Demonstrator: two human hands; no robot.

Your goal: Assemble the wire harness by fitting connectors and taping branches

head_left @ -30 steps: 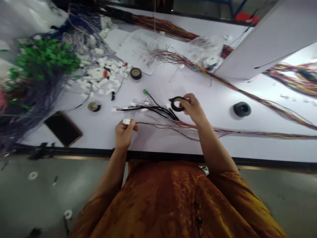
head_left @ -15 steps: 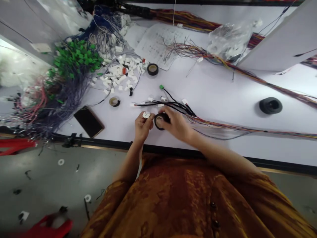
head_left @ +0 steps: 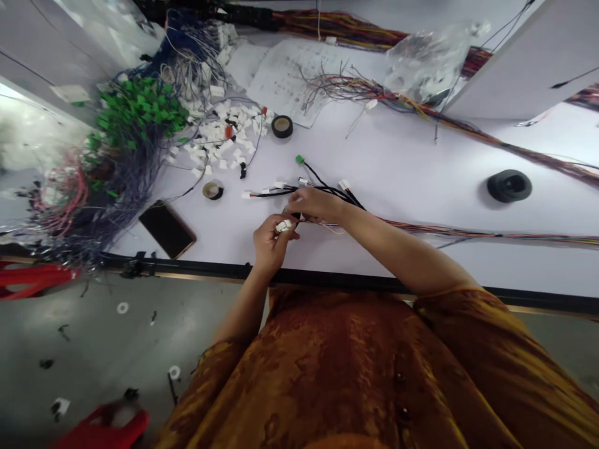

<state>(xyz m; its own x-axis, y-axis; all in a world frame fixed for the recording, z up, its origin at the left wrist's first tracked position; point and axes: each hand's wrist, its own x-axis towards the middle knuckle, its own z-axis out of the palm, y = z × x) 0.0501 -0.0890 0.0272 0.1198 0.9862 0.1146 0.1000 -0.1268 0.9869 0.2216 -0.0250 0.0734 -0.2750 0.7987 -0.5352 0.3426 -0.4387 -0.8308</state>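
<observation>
My left hand [head_left: 269,240] is closed in a pinch on a small white connector [head_left: 283,225] near the table's front edge. My right hand [head_left: 316,204] lies just above and right of it, fingers curled over the black tape roll, which is almost wholly hidden. A wire harness [head_left: 322,187] with black leads, white plugs and one green plug [head_left: 299,159] fans out behind both hands. Its multicoloured bundle [head_left: 468,234] runs off to the right across the white table [head_left: 397,168].
A phone [head_left: 167,229] lies at front left. A small tape roll [head_left: 213,189], a black tape roll [head_left: 282,126] and loose white connectors [head_left: 219,134] sit behind. Green-plug wires [head_left: 135,115] are heaped at left. A black grommet [head_left: 509,185] lies right, a white board [head_left: 524,62] beyond.
My right hand carried the black tape roll from the table's middle over to my left hand. Now it covers the roll just above the white connector. The view shifted left.
</observation>
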